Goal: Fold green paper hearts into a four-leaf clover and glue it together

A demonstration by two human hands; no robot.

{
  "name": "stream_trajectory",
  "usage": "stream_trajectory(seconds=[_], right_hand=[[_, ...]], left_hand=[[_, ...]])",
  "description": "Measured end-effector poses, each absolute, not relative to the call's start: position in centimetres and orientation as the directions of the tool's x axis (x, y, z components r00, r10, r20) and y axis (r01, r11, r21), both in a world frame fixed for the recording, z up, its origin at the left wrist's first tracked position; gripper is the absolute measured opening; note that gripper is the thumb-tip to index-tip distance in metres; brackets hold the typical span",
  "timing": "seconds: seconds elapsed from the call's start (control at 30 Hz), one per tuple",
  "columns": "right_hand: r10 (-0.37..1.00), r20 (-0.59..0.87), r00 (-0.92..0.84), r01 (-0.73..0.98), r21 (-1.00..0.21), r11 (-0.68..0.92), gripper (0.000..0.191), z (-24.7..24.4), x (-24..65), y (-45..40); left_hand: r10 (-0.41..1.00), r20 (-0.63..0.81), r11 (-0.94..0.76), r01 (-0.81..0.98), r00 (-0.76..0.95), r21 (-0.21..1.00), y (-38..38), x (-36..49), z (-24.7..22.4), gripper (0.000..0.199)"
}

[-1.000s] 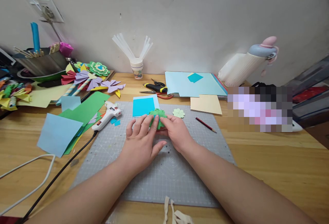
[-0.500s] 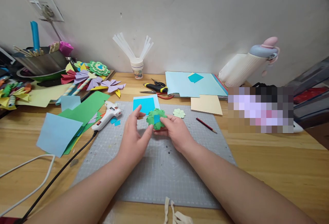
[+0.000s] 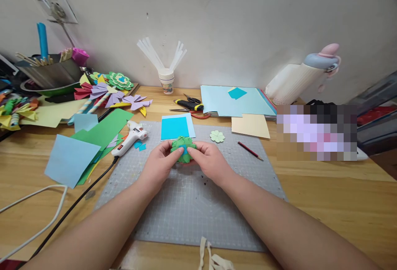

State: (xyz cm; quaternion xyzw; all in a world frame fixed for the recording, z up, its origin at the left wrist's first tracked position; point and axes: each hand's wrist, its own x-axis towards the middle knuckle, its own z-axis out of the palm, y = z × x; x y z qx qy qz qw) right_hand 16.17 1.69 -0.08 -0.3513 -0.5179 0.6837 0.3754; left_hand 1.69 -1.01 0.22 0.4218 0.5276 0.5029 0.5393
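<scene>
A layered green paper flower (image 3: 182, 142) with a blue centre is held just above the grey cutting mat (image 3: 198, 216). My left hand (image 3: 159, 160) grips its left side, thumb pressed on the blue middle. From the right, my right hand (image 3: 211, 160) pinches it too, its thumb also on the centre. The fingers under the flower are mostly hidden. Beyond it lie a blue paper square (image 3: 174, 128) on a paler sheet and a pale green paper flower (image 3: 217, 136). A white glue gun (image 3: 130, 139) rests left of my hands, near small blue scraps (image 3: 142, 147).
A pencil (image 3: 249, 151) lies at the mat's right. Green paper (image 3: 108, 127) and a light blue sheet (image 3: 72, 160) spread on the left, beside the glue gun's black cable (image 3: 74, 201). Behind stand a paper cup (image 3: 167, 84) with white strips, pliers and scissors (image 3: 187, 104), and stacked paper (image 3: 217, 98).
My left hand has closed onto the flower, where its fingers were spread apart before. The flower has shifted slightly left and down, and both thumbs now press its centre.
</scene>
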Motion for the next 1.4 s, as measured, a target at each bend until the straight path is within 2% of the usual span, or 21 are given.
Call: stream_trajectory(seconds=[0.1, 0.23, 0.33, 0.43, 0.53, 0.63, 0.77, 0.87, 0.93, 1.0, 1.07, 1.17, 1.33, 1.4], right_hand=[[0.883, -0.107, -0.458, -0.137, -0.972, -0.189, 0.017, -0.1, 16.2, 1.8], [0.894, -0.061, -0.445, -0.134, -0.982, -0.134, 0.019, -0.2, 16.5, 2.3], [0.933, -0.027, -0.359, -0.184, -0.978, -0.099, 0.025, -0.2, 16.6, 2.7], [0.966, -0.092, -0.242, -0.249, -0.956, -0.154, 0.022, -0.1, 16.9, 2.9], [0.929, -0.159, -0.334, -0.277, -0.926, -0.258, 0.025, 0.1, 17.1, 3.0], [0.895, -0.156, -0.418, -0.254, -0.926, -0.28, 0.028, 0.2, 17.1, 2.8], [0.928, -0.084, -0.362, -0.231, -0.957, -0.177, 0.027, 0.2, 17.0, 2.9], [0.94, -0.028, -0.341, -0.204, -0.973, -0.103, 0.023, 0.2, 17.1, 3.0], [0.932, 0.004, -0.363, -0.171, -0.983, -0.062, 0.022, 0.3, 17.3, 3.0], [0.912, 0.049, -0.406, -0.139, -0.99, -0.009, 0.02, 0.3, 17.4, 2.9], [0.889, 0.097, -0.447, -0.114, -0.992, 0.051, 0.02, 0.2, 17.4, 2.7], [0.883, 0.138, -0.449, -0.069, -0.99, 0.119, 0.019, -0.1, 17.4, 2.8], [0.909, 0.112, -0.401, -0.035, -0.994, 0.106, 0.021, -0.7, 17.6, 3.8], [0.904, 0.103, -0.414, -0.04, -0.995, 0.095, 0.021, -0.7, 17.8, 4.0]], left_hand=[[0.993, -0.093, 0.092, -0.018, -0.069, 0.996, -0.9, 1.4, 0.0, 0.024], [0.992, 0.083, -0.049, 0.303, -0.098, 0.952, -1.2, 0.8, 0.3, 0.02], [0.953, 0.286, -0.189, 0.54, -0.101, 0.82, -1.4, 0.3, 0.7, 0.013], [0.863, 0.504, -0.361, 0.661, -0.03, 0.658, -1.6, -0.2, 1.1, 0.004], [0.775, 0.626, -0.501, 0.686, 0.085, 0.528, -1.5, -0.7, 1.1, 0.01], [0.75, 0.641, -0.55, 0.694, 0.165, 0.464, -1.5, -0.8, 1.1, 0.015], [0.805, 0.578, -0.492, 0.695, 0.134, 0.524, -1.5, -0.6, 1.1, 0.024], [0.862, 0.503, -0.374, 0.597, -0.058, 0.71, -1.4, -0.4, 1.0, 0.028], [0.913, 0.354, -0.25, 0.406, -0.204, 0.879, -1.1, -0.4, 1.0, 0.025], [0.965, 0.125, -0.079, 0.198, -0.232, 0.977, -0.8, -0.5, 1.1, 0.022], [0.986, -0.06, 0.071, 0.071, -0.156, 0.995, -0.5, -0.6, 1.2, 0.024], [0.982, -0.179, 0.179, 0.001, -0.058, 0.984, -0.5, -0.7, 1.6, 0.026], [0.944, -0.326, 0.32, 0.1, 0.051, 0.942, -1.0, -0.6, 2.1, 0.028], [0.941, -0.334, 0.325, 0.123, 0.062, 0.938, -1.1, -0.6, 2.1, 0.028]])
